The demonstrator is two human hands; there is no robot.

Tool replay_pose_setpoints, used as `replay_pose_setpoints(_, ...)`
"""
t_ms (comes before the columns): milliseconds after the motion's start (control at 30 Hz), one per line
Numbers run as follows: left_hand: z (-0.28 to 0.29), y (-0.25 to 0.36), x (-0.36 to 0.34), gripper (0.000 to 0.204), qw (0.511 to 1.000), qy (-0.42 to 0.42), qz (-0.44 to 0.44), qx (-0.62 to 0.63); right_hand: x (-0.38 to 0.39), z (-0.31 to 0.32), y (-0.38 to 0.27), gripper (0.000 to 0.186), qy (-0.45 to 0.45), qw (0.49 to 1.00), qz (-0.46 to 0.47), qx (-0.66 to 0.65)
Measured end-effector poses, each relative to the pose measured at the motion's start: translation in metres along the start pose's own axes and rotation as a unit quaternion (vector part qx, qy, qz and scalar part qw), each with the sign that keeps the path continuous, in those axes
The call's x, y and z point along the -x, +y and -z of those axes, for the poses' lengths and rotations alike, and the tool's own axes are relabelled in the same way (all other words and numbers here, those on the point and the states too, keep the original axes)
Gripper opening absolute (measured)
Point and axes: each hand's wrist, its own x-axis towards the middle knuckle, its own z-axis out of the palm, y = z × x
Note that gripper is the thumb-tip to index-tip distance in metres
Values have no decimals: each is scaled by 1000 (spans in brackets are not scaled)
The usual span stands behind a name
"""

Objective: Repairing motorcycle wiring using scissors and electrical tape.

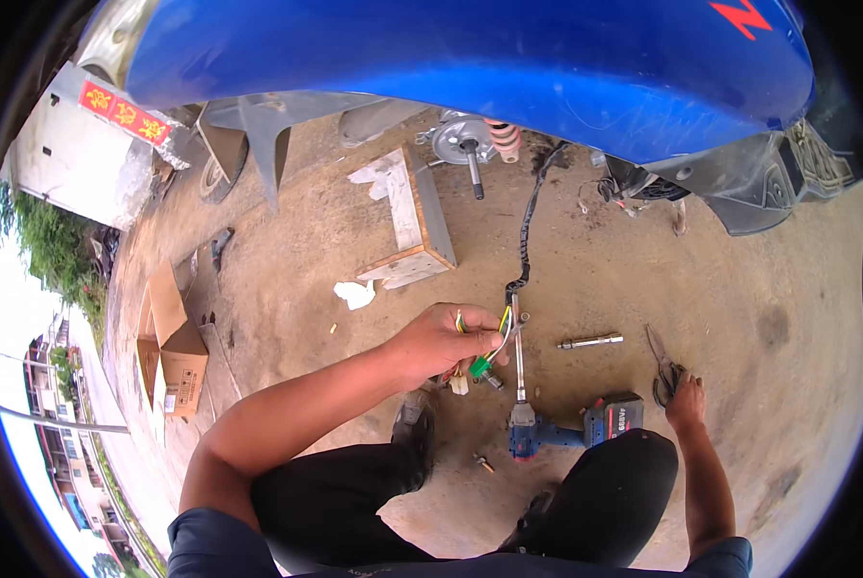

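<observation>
My left hand point(446, 342) is closed on a bundle of wires point(505, 323), among them yellow-green and white ones. A green connector point(480, 366) hangs just below its fingers, with a white connector point(460, 385) beside it. From the blue vehicle, a black-wrapped cable point(526, 231) runs down to this bundle. At the right, my right hand point(686, 401) has its fingers round the black handles of a pair of scissors point(664, 371); the blades lie along the ground, pointing away from me. The exact grip is partly hidden.
A blue cordless power tool point(547, 435) with a long shaft lies between my legs and the wires. Nearby are a metal socket bar point(590, 341) and a bolt point(484, 463). A wooden box frame point(417, 222), a cardboard box point(176, 356) and blue bodywork point(470, 67) surround the work.
</observation>
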Motion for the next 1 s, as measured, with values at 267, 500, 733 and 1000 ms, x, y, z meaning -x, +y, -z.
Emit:
replay_pose_setpoints(267,-3,-6,19,25,996,16,-54,70,-28,-8,39,49,11,992,-37,-121)
replay_pose_setpoints(500,4,-22,30,23,963,25,-105,247,38,225,-96,31,-19,955,67,-289)
replay_pose_setpoints(733,21,-26,19,29,940,-24,-129,316,103,245,-202,39,-230,777,249,-531)
replay_pose_setpoints(1000,40,-20,33,26,975,24,-128,177,95,212,-264,60,-264,852,204,-403)
